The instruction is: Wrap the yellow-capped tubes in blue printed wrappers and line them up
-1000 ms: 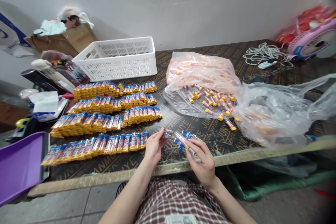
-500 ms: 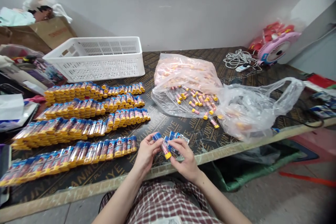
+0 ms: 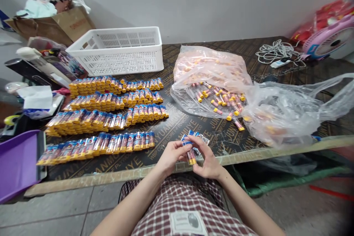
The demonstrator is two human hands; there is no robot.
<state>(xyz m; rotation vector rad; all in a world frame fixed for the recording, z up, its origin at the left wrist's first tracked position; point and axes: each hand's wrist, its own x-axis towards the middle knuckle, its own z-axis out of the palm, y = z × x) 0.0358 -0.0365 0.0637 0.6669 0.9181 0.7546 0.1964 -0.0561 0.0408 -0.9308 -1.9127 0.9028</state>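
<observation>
A small clear tube [image 3: 190,156] with a yellow cap at its lower end and blue at its upper end is held between my hands, over the table's front edge. The fingers of my left hand [image 3: 173,156] pinch its upper part. My right hand [image 3: 208,158] curls round the other side, index finger at the blue end and thumb by the yellow cap. Just behind the fingers lie blue printed labels [image 3: 203,137], partly hidden. Loose yellow-capped tubes [image 3: 221,97] spill from a clear plastic bag [image 3: 210,61]. To the left, blue-and-yellow tubes [image 3: 110,143] lie in several stacked rows.
A white perforated basket [image 3: 121,57] stands behind the rows. At the right are a crumpled plastic bag [image 3: 279,110], a white cable [image 3: 276,52] and a pink fan [image 3: 329,40]. A purple dustpan-like piece [image 3: 20,166] and a paper bag [image 3: 63,25] are at the left.
The view has swung left and slightly down, so the table's things appear farther right and higher. My hands have drawn closer together, and the blue part now sits at the tube's upper end.
</observation>
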